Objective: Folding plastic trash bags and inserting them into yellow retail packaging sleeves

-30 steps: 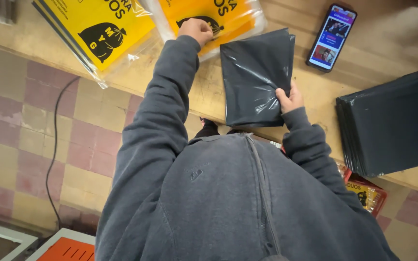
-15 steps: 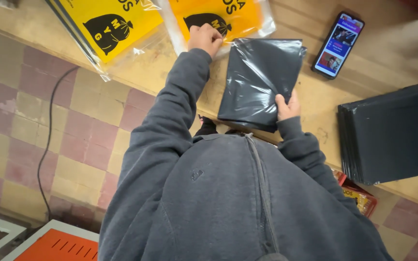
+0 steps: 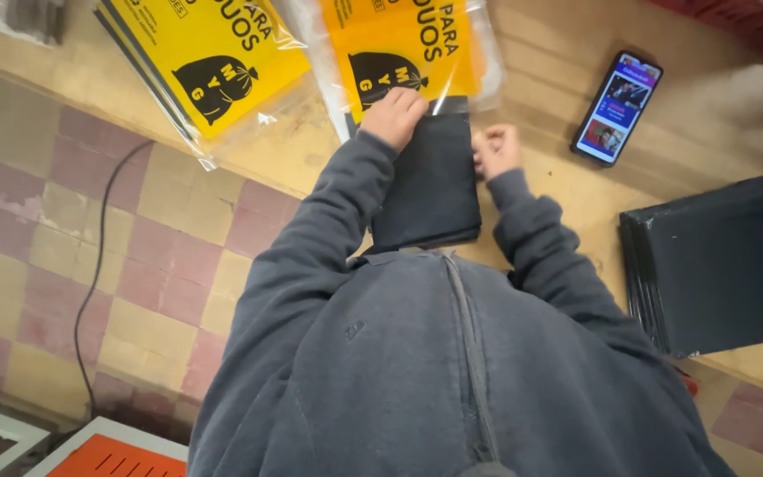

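A folded black plastic bag lies on the wooden table in front of me. My left hand presses on its far left corner, where it meets a clear packet with a yellow printed sheet. My right hand pinches the bag's right edge with curled fingers. Both sleeves are dark grey.
A second yellow packet lies at the table's left end. A lit phone rests to the right. A stack of black bags sits at the right edge. Below are a checked tile floor, a black cable and an orange box.
The black bag has been folded narrower and now lies in front of my chest. My right hand has moved up along its right edge; my left hand stays at the top corner.
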